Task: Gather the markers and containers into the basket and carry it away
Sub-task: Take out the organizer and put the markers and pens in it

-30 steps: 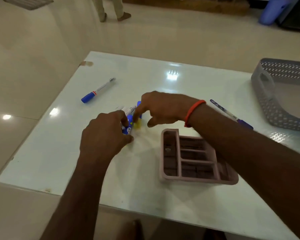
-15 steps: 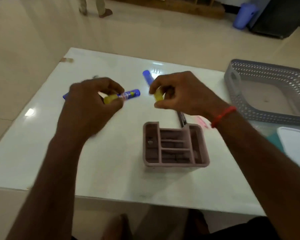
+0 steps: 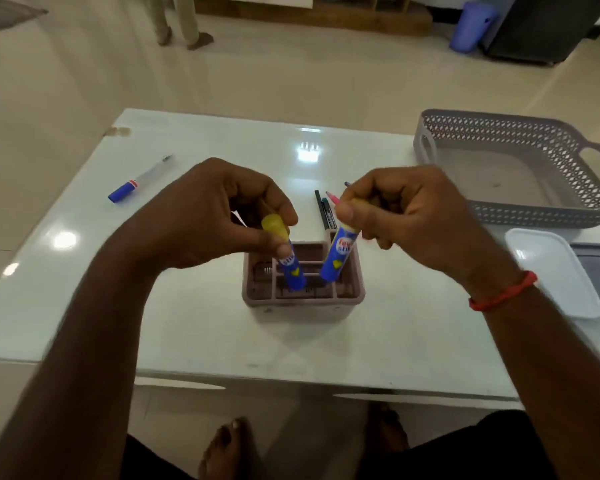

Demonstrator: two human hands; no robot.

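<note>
Tilting over the organizer (image 3: 302,301), glue sticks (image 3: 338,254) are pinched by left hand (image 3: 215,216) and, at three o'clock, right hand (image 3: 406,216); a divider (image 3: 275,285) could be struck, toppling it.

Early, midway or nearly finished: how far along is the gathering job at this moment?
Done: nothing yet; the grey basket shows nothing inside. In hand: the left hand grips the left glue stick and the right hand grips the right glue stick, lower ends at the pink organizer. Left: the blue-capped marker, pens and white-lidded container lie outside the basket, which is not yet carried off.
</note>
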